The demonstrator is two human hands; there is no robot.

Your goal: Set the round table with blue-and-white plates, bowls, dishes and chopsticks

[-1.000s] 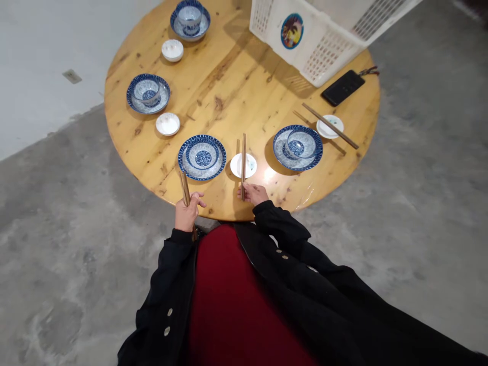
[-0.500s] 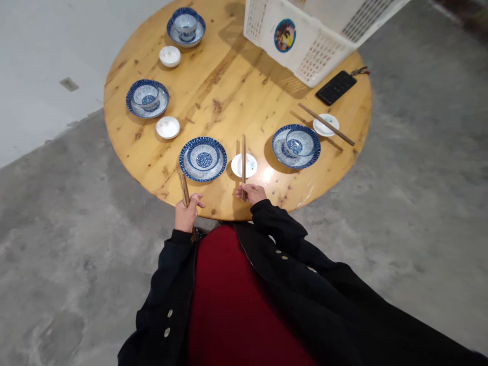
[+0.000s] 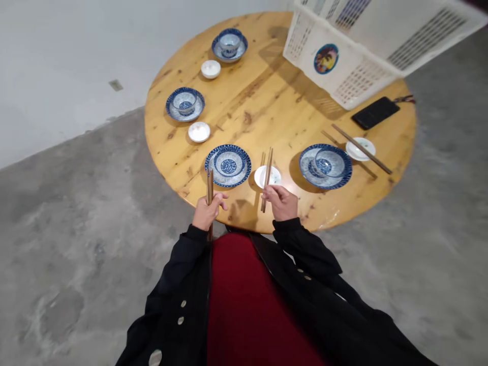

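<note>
My left hand [image 3: 208,210] is closed round several wooden chopsticks [image 3: 210,184] that point up and away, at the table's near edge. A pair of chopsticks [image 3: 269,166] is pinched in my right hand [image 3: 281,200], over a small white dish [image 3: 274,177]. Left of that dish lies a blue-and-white plate with a bowl [image 3: 229,165] on it. On its right stands another blue-patterned plate with a bowl [image 3: 325,166]. Farther right, chopsticks [image 3: 375,158] rest across a second small white dish [image 3: 361,152].
A white plastic basket [image 3: 354,76] stands at the back right, with a black phone [image 3: 375,113] near it. Along the left of the round wooden table [image 3: 244,132] are two more plates with bowls [image 3: 185,104] and small white dishes [image 3: 199,131]. A wall [image 3: 68,61] is behind.
The view has shifted, so the table sits farther right and lower. The chopsticks in my right hand now lean slightly right, and that hand has turned a little. Both hands keep their grip.
</note>
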